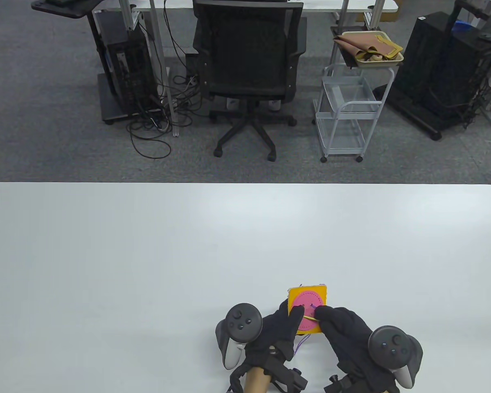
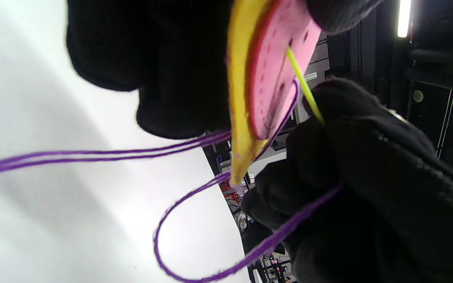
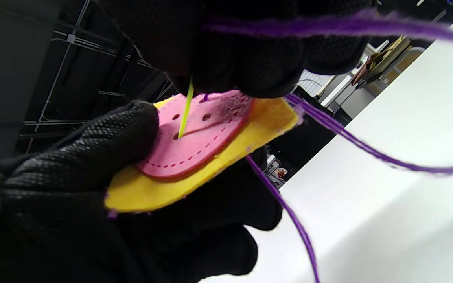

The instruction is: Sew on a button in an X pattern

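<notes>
A yellow felt square [image 1: 308,293] with a pink felt button [image 1: 309,314] on it is held above the table near its front edge. My left hand [image 1: 284,327] grips the square's left edge, thumb on top of the pink button [image 3: 195,137]. My right hand [image 1: 335,323] pinches a yellow-green needle [image 1: 309,317] whose tip sits in a hole of the button [image 3: 185,114]. In the left wrist view the needle [image 2: 305,86] enters the pink face [image 2: 277,74] of the yellow square [image 2: 238,102]. Purple thread [image 2: 195,196] hangs in loops below the felt [image 3: 352,137].
The white table [image 1: 147,266] stretches away from the hands. Beyond its far edge are an office chair [image 1: 247,69], a white cart [image 1: 347,110] with a tray of cloth [image 1: 372,49], and black equipment racks [image 1: 446,69].
</notes>
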The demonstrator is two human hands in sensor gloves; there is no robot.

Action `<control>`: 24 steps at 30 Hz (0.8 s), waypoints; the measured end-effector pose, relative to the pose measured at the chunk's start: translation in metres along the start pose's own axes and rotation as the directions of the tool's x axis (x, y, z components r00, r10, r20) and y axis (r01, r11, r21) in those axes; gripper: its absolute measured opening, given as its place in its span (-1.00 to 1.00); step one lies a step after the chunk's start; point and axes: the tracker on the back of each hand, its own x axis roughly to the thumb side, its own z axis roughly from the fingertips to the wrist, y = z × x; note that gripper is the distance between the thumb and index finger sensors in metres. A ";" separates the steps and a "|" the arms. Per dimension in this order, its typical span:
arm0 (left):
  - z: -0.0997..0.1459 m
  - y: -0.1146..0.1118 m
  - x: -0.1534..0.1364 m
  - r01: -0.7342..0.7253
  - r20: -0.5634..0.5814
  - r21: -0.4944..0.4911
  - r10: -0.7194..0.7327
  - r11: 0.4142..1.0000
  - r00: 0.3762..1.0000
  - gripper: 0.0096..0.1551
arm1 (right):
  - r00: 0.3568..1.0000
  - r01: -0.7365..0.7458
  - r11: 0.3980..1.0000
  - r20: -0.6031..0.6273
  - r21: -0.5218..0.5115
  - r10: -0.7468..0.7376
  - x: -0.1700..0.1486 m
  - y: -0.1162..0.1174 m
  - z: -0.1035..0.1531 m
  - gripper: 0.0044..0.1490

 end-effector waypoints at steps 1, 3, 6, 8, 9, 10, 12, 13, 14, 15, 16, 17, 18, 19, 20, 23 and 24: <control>0.000 -0.002 0.001 0.008 -0.006 -0.005 -0.008 1.000 1.000 -0.35 | 1.000 -0.017 1.000 -0.004 -0.009 0.017 0.000 0.000 0.000 -0.56; 0.000 -0.006 0.002 0.007 -0.019 -0.022 -0.008 1.000 1.000 -0.34 | 0.999 -0.046 0.999 -0.008 -0.014 0.046 0.001 0.001 0.001 -0.55; 0.000 -0.014 0.003 -0.026 -0.045 -0.054 0.023 0.998 0.999 -0.33 | 0.996 -0.083 0.996 -0.014 -0.021 0.083 0.002 0.003 0.001 -0.52; 0.000 -0.021 0.003 -0.067 -0.070 -0.079 0.061 0.995 0.996 -0.34 | 0.994 -0.109 0.994 -0.018 -0.030 0.109 0.002 0.004 0.002 -0.50; 0.000 -0.024 0.003 -0.086 -0.078 -0.086 0.080 0.993 0.994 -0.33 | 0.992 -0.123 0.992 -0.019 -0.034 0.123 0.003 0.004 0.002 -0.50; -0.001 -0.027 0.003 -0.101 -0.084 -0.095 0.093 0.990 0.992 -0.34 | 0.990 -0.140 0.989 -0.020 -0.035 0.140 0.003 0.005 0.002 -0.50; 0.000 -0.032 0.004 -0.124 -0.091 -0.113 0.115 0.986 0.989 -0.34 | 0.987 -0.161 0.986 -0.020 -0.040 0.160 0.004 0.005 0.003 -0.50; 0.000 -0.034 0.005 -0.138 -0.092 -0.118 0.127 0.983 0.988 -0.34 | 0.986 -0.168 0.985 -0.022 -0.042 0.167 0.004 0.006 0.003 -0.50; 0.000 -0.035 0.005 -0.144 -0.098 -0.115 0.133 0.983 0.986 -0.33 | 0.984 -0.179 0.983 -0.023 -0.051 0.178 0.004 0.005 0.003 -0.50; 0.000 -0.036 0.006 -0.146 -0.095 -0.108 0.136 0.983 0.986 -0.34 | 0.983 -0.185 0.981 -0.022 -0.053 0.185 0.004 0.005 0.004 -0.50; 0.000 -0.036 0.006 -0.145 -0.092 -0.106 0.135 0.984 0.987 -0.33 | 0.983 -0.185 0.981 -0.021 -0.055 0.184 0.005 0.005 0.004 -0.50; 0.000 -0.036 0.006 -0.142 -0.090 -0.105 0.132 0.984 0.987 -0.33 | 0.982 -0.187 0.981 -0.021 -0.058 0.186 0.004 0.005 0.004 -0.50; 0.000 -0.036 0.006 -0.137 -0.088 -0.105 0.128 0.985 0.988 -0.33 | 0.982 -0.189 0.980 -0.020 -0.059 0.189 0.004 0.005 0.004 -0.50; 0.000 -0.036 0.005 -0.134 -0.086 -0.103 0.125 0.986 0.988 -0.33 | 0.981 -0.193 0.979 -0.019 -0.060 0.192 0.004 0.005 0.004 -0.50; 0.000 -0.036 0.005 -0.128 -0.083 -0.099 0.120 0.987 0.989 -0.33 | 0.981 -0.196 0.979 -0.018 -0.062 0.196 0.004 0.006 0.004 -0.50; 0.000 -0.036 0.005 -0.120 -0.079 -0.095 0.113 0.988 0.990 -0.33 | 0.979 -0.204 0.977 -0.017 -0.068 0.203 0.004 0.006 0.005 -0.50; 0.000 -0.036 0.005 -0.118 -0.079 -0.095 0.111 0.988 0.991 -0.33 | 0.978 -0.208 0.976 -0.017 -0.066 0.207 0.004 0.006 0.005 -0.49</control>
